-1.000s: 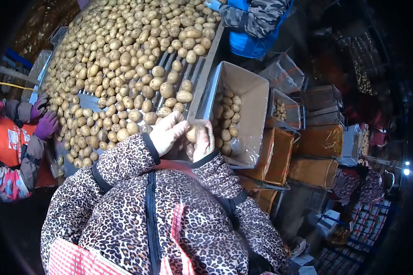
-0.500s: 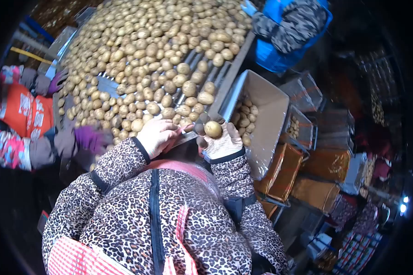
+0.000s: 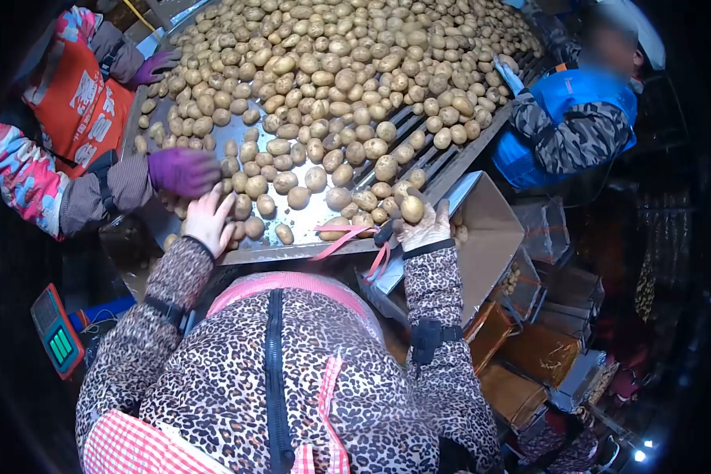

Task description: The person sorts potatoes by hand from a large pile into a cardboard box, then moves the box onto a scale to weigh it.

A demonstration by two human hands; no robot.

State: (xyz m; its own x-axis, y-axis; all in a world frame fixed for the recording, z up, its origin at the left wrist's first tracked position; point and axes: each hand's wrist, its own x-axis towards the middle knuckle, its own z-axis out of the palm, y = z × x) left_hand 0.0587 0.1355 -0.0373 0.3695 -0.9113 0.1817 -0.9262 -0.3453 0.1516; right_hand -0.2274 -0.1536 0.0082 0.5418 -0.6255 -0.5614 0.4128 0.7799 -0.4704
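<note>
My right hand [image 3: 426, 228] is at the near right edge of the sorting table, its fingers curled round a potato [image 3: 411, 208]. Close to its thumb side are a small dark object [image 3: 383, 234] and a pink ribbon [image 3: 341, 234] lying over the table rim. My left hand [image 3: 208, 222] reaches over the near left part of the table, fingers spread, touching the loose potatoes [image 3: 254, 186] there. Beside it is a co-worker's purple-gloved hand [image 3: 183, 172]. Many potatoes cover the metal table [image 3: 299, 218], with dark rollers [image 3: 403, 126] showing between them on the right.
A cardboard box [image 3: 490, 229] with a plastic liner stands right of the table, with more boxes [image 3: 521, 395] beyond. Co-workers in a red apron [image 3: 87, 110] and a blue apron [image 3: 577, 99] stand at left and far right. A scale display [image 3: 58, 332] is at lower left.
My left hand has moved left, away from my right hand, and its fingers have spread over the potatoes. My right hand still holds a potato. The view has shifted, showing more table.
</note>
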